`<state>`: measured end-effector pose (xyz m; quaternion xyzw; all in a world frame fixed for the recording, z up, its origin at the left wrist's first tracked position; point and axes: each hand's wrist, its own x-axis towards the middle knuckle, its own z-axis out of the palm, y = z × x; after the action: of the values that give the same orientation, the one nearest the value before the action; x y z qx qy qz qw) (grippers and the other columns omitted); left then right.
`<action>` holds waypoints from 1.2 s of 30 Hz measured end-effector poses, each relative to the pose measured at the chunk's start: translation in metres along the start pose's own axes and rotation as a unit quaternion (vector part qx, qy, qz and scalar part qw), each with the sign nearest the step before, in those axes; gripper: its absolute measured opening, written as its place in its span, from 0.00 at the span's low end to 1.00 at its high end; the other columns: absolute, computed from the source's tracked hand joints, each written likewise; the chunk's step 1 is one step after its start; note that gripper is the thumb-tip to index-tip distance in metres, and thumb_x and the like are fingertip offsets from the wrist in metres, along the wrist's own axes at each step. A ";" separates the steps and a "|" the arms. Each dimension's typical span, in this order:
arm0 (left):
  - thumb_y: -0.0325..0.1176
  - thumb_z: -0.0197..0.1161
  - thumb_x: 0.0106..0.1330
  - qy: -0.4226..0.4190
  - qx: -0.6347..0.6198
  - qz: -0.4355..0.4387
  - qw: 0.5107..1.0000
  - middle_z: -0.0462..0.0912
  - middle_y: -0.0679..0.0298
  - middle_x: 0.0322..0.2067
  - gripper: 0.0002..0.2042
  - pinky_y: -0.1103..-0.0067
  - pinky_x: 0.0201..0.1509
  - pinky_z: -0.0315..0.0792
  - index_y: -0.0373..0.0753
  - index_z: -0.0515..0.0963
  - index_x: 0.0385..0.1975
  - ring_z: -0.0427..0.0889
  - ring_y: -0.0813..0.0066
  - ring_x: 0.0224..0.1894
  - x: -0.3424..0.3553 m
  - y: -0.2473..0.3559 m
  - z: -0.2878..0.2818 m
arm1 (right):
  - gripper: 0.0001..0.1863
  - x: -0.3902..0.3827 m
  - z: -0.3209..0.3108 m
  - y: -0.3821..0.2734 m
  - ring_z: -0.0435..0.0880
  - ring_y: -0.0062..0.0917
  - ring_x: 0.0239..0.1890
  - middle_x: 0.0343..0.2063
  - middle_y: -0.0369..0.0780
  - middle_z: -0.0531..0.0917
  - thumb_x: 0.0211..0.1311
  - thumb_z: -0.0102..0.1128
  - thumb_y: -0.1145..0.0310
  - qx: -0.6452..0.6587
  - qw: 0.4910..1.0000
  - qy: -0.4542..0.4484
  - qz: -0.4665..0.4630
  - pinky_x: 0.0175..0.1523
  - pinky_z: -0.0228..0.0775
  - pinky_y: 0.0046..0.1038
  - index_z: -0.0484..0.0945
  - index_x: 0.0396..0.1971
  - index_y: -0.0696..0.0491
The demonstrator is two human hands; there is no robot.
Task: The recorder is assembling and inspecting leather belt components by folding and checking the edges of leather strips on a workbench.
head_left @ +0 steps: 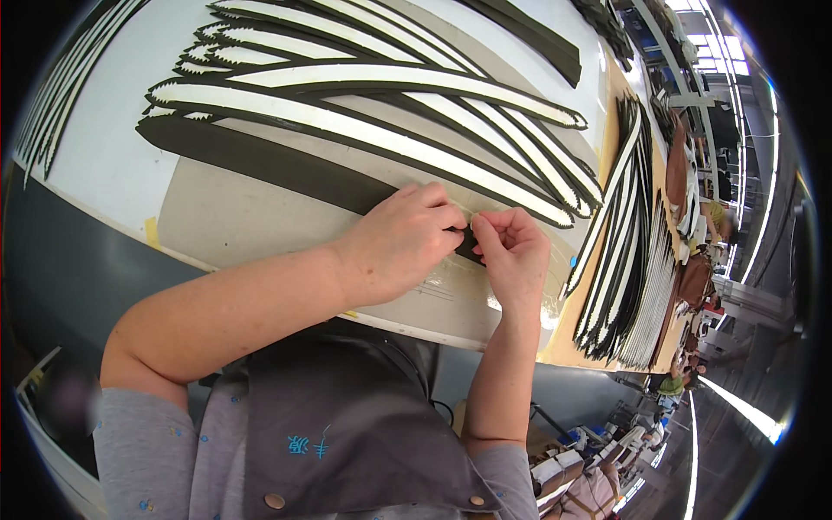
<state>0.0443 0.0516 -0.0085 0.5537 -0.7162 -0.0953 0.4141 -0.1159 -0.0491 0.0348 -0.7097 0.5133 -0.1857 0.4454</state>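
Observation:
A long dark strip lies slantwise on the table, plain dark side up, its right end running under my hands. Over that end, my left hand is closed, its fingertips pinched at the strip. Close beside it my right hand is closed too, thumb and forefinger pressed together at the strip's end. What sits between the right fingertips is too small to make out. Just beyond the hands lies a black-edged strip with a white middle, its ends notched.
More white-and-black strips lie crossed in a pile beyond. A bundle of strips lies on brown board at the right, others at the far left. Dark flat pieces lie at the back. The table's near edge runs under my left forearm.

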 end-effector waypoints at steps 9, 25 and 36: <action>0.25 0.65 0.54 -0.004 0.006 -0.003 1.000 0.83 0.68 0.43 0.11 0.71 0.57 0.74 0.37 0.87 0.38 0.77 0.67 0.50 0.001 0.002 0.001 | 0.05 -0.009 -0.009 -0.008 0.82 0.13 0.26 0.26 0.36 0.86 0.63 0.70 0.75 0.074 0.997 0.027 0.018 0.30 0.75 0.16 0.83 0.32 0.60; 0.24 0.68 0.52 -0.004 0.000 -0.009 1.000 0.85 0.68 0.45 0.11 0.72 0.57 0.76 0.37 0.87 0.37 0.78 0.66 0.50 0.001 0.000 0.000 | 0.04 -0.037 -0.001 0.007 0.79 0.09 0.27 0.26 0.32 0.85 0.64 0.71 0.77 0.081 0.997 -0.002 -0.007 0.33 0.70 0.14 0.83 0.34 0.60; 0.24 0.68 0.52 -0.008 -0.001 -0.007 1.000 0.84 0.68 0.44 0.11 0.72 0.57 0.76 0.37 0.87 0.37 0.78 0.65 0.50 0.002 0.000 0.001 | 0.04 -0.043 0.007 0.007 0.79 0.08 0.25 0.23 0.32 0.85 0.61 0.72 0.76 0.002 0.998 0.052 -0.044 0.32 0.71 0.15 0.84 0.30 0.58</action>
<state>0.0440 0.0491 -0.0082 0.5573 -0.7156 -0.1032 0.4082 -0.1319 -0.0083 0.0340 -0.7196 0.5041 -0.2430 0.4112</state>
